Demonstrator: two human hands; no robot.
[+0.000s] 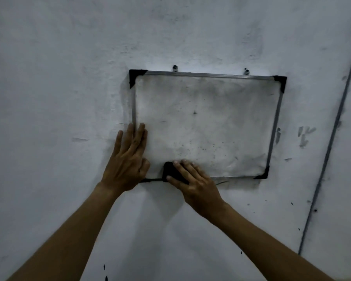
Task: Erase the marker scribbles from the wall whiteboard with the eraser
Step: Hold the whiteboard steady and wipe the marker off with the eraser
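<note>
A small whiteboard (207, 122) with a metal frame and black corner caps hangs on the wall from two hooks. Its surface is smudged grey, with faint specks and one small dark mark near the middle. My right hand (195, 183) presses a black eraser (169, 171) against the board's bottom edge, left of centre. My left hand (128, 159) lies flat with fingers spread over the board's lower left corner and frame, holding nothing.
The wall (69, 78) around the board is pale and scuffed, with dark ink spots lower down. A thin conduit (330, 142) runs diagonally down the wall on the right. Two hooks (174, 67) hold the board's top edge.
</note>
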